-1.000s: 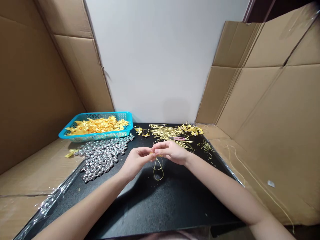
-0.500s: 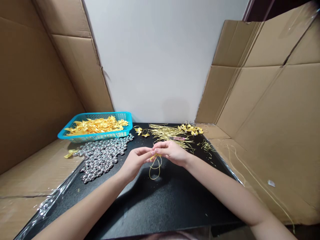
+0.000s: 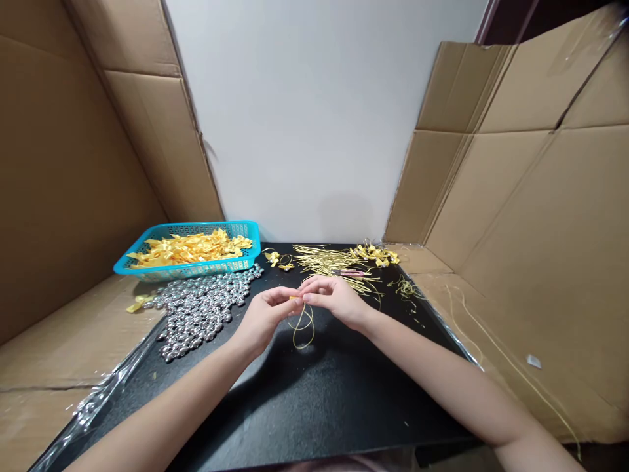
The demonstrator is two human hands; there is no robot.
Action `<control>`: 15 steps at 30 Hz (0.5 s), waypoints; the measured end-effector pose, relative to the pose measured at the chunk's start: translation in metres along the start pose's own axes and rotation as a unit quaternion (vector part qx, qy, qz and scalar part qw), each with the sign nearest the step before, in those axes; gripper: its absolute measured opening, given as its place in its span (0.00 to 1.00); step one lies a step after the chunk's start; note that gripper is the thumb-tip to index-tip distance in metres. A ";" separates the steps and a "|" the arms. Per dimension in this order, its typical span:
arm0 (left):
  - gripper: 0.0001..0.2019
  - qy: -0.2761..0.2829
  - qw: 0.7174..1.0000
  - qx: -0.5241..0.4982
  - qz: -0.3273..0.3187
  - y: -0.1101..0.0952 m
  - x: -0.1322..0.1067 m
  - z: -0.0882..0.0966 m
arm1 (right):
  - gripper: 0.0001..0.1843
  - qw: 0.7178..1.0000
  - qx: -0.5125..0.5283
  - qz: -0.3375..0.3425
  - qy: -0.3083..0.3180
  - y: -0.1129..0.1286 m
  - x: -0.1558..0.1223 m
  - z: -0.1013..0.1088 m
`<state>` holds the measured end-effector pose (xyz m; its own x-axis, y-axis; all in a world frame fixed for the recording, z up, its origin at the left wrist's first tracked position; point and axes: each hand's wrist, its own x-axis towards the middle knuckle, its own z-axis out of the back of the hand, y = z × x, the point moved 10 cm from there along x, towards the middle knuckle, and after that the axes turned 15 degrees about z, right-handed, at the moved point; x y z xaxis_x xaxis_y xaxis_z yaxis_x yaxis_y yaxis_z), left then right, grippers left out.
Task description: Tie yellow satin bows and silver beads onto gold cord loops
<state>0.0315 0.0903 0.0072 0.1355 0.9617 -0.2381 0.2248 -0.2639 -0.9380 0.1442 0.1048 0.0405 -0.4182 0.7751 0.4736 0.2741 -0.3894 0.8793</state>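
cord (image 3: 303, 348), thin and gold, dangling in a loop from the meeting fingertips, out over the middle of the table! its rounded end points down toward the wearer, long axis close to upright in view, with a smaller curl crossing to the left near the top. left hand (image 3: 260, 320) pinches a bit of yellow ribbon (image 3: 293, 299) between thumb and fingers; right hand (image 3: 340, 303) comes in from the other side, thumb and fingertips pinched together, though what exactly they grip is hard to make out, so small and crowded is it there.

and below, a black table (image 3: 295, 413), speckled, shiny plastic film (image 3: 93, 400) along its left edge. far left, a blue basket (image 3: 187, 269) heaped with yellow bows (image 3: 196, 248), silver beads (image 3: 201, 311) spread just in front. beyond the hands, gold strands (image 3: 319, 261) in a loose pile. cardboard (image 3: 540, 216) walls both flanks, a pale wall (image 3: 314, 118) behind!
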 end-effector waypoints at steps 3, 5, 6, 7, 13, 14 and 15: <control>0.11 0.018 0.998 -0.047 0.040 0.005 0.002 -0.001 | 0.14 1.000 -0.011 0.013 0.001 0.002 0.000 0.001; 0.12 0.021 0.996 -0.069 0.057 0.007 0.003 -0.001 | 0.14 1.000 -0.005 0.008 0.002 0.000 0.000 0.002; 0.12 0.020 0.995 -0.074 0.062 0.008 0.003 -0.001 | 0.14 1.000 -0.002 0.003 0.004 -0.002 0.000 0.003; 0.12 0.017 0.995 -0.077 0.064 0.008 0.003 -0.001 | 0.14 1.000 -0.001 -0.003 0.006 -0.003 0.000 0.003; 0.11 0.012 0.993 -0.087 0.072 0.012 0.005 0.001 | 0.15 0.999 -0.036 -0.010 0.022 -0.001 -0.001 0.002; 0.11 0.020 0.993 -0.088 0.075 0.013 0.005 0.000 | 0.14 0.999 -0.045 -0.006 0.024 0.000 -0.001 0.001; 0.11 0.031 0.993 -0.088 0.079 0.013 0.005 -0.002 | 0.13 0.998 -0.054 -0.002 0.026 0.002 0.000 0.001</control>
<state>0.0371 0.0911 -0.0059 0.2411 0.9023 -0.3573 0.3599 -0.4250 -0.8306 0.1458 0.1041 0.0421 -0.4637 0.7514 0.4695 0.1787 -0.4397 0.8802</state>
